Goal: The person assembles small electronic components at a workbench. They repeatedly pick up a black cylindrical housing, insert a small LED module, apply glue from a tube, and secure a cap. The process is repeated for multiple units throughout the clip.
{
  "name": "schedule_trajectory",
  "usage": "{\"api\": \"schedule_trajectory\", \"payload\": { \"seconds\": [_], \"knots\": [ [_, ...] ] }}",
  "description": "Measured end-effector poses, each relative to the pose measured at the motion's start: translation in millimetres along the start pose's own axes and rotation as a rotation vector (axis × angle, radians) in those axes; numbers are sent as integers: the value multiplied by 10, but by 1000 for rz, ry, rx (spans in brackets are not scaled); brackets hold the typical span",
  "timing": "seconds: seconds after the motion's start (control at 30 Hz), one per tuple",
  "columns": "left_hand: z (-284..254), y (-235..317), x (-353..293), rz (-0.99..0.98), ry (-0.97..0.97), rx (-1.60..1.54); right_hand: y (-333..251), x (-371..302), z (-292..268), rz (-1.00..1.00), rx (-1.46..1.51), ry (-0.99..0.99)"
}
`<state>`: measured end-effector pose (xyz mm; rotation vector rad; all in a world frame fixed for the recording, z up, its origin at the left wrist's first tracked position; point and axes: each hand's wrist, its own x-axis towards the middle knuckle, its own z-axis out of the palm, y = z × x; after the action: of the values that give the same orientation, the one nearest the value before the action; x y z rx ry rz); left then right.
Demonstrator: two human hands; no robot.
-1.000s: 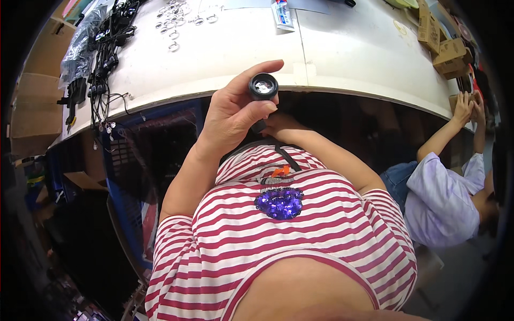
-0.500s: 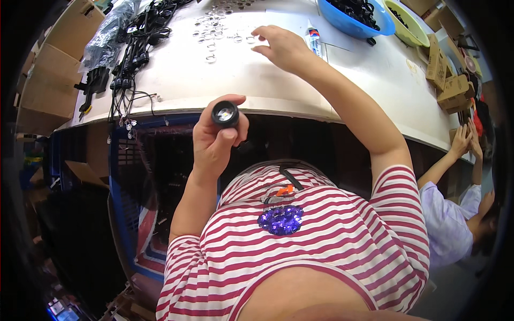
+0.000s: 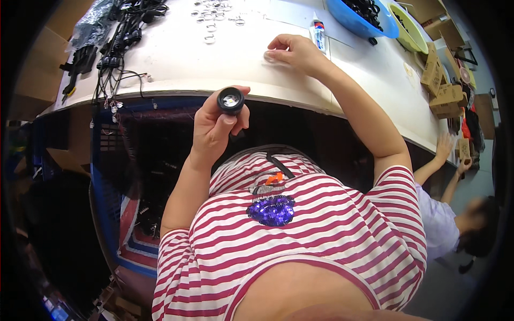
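Note:
My left hand [image 3: 210, 131] is wrapped round a black flashlight head [image 3: 231, 100], its round end turned up with a small yellowish LED showing inside. Just over the white table [image 3: 176, 69], my right hand [image 3: 295, 53] is closed in a pinch on a small clear lens [image 3: 269, 56] at its fingertips. Further up the table lie several loose clear lenses [image 3: 210, 28], some in short rows. A white glue tube [image 3: 318, 35] with a blue and red label rests just beyond my right hand.
Black cabled parts [image 3: 120, 45] lie at the table's left, their wires hanging over the front edge. A blue basin [image 3: 364, 18] and a yellow basin [image 3: 409, 32] hold black parts at the far right. Beyond small cardboard boxes [image 3: 447, 99], another person [image 3: 436, 214] works.
My right hand has picked up a lens from the spread and drawn it nearer, toward the flashlight head. My left hand keeps its hold. The co-worker's hands have moved apart, one at a small box.

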<state>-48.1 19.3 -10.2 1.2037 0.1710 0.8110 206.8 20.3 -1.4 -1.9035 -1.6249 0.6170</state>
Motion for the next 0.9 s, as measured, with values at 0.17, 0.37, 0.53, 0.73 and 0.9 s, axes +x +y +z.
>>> {"api": "schedule_trajectory", "payload": {
  "seconds": [0.17, 0.37, 0.53, 0.73, 0.9],
  "knots": [
    [38, -143, 62, -49, 22, 14, -89, -253, 74, -83, -221, 181],
    [67, -224, 138, -153, 35, 77, -140, -234, 70, -64, -109, 161],
    [106, -324, 227, -171, 12, 76, -481, -520, -241, -218, 382, -80],
    [208, -395, 306, -207, -55, 42, -512, -705, -300, -248, 546, -129],
    [342, -464, 369, -245, -78, 175, -480, -863, -409, -210, 512, -106]
  ]
}}
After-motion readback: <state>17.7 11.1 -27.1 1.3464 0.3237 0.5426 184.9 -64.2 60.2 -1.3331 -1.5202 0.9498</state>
